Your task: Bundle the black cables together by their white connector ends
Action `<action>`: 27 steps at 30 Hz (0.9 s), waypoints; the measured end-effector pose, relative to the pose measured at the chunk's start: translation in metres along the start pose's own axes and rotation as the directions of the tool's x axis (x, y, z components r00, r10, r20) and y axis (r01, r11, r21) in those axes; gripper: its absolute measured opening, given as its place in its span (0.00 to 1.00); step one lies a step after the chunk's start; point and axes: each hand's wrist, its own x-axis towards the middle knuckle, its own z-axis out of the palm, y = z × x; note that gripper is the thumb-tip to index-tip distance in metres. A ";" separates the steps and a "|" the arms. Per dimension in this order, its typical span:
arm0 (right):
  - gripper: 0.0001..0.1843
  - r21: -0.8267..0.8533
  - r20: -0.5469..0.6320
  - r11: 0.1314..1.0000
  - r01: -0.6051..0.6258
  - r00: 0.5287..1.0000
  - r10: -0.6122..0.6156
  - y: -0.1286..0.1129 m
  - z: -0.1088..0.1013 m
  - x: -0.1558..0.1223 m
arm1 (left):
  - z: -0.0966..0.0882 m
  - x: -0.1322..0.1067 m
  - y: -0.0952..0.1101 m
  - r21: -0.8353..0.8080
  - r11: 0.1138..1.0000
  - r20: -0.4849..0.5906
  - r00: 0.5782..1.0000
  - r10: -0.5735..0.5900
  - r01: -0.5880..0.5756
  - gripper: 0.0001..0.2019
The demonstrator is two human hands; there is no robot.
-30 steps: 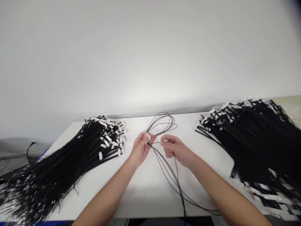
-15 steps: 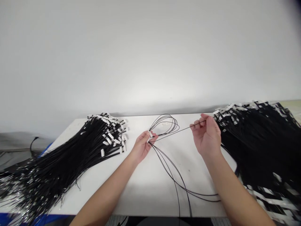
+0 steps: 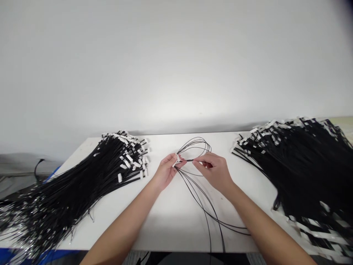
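Observation:
Between the thumb and fingers of my left hand (image 3: 166, 170) are small white connectors (image 3: 177, 157). Thin black wires (image 3: 194, 141) loop out from them above the table, and more trail down to the right toward the table's front edge. My right hand (image 3: 213, 169) pinches one or more black wires just right of the connectors, thumb against forefinger. The wire ends at the fingertips are too small to make out.
On the left of the white table (image 3: 176, 221) lies a thick bundle of black wires (image 3: 82, 184) with white connectors. A larger heap of similar black wires (image 3: 309, 165) covers the right side. A pale wall (image 3: 176, 66) stands behind.
My right hand has moved left and slightly down, from out by the right heap to close beside the connectors. The wire it drew out straight is no longer taut. My left hand stays nearly in place.

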 end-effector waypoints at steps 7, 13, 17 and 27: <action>0.04 -0.054 0.003 0.998 0.041 0.999 -0.040 0.004 0.001 -0.001 | -0.001 0.000 0.000 0.014 1.000 0.017 1.000 -0.013 0.013 0.06; 0.04 -0.081 0.011 0.995 0.050 0.999 -0.049 0.004 0.002 -0.001 | -0.001 0.000 0.000 0.029 1.000 0.040 0.999 -0.008 0.007 0.06; 0.04 -0.094 0.026 0.995 0.041 0.999 -0.039 0.005 0.002 -0.001 | 0.000 0.000 0.000 0.048 0.999 0.033 0.999 -0.004 0.002 0.06; 0.05 -0.165 0.060 0.984 0.070 0.996 -0.061 0.008 0.001 0.000 | -0.003 -0.001 -0.003 0.147 0.988 0.039 0.999 0.032 -0.038 0.09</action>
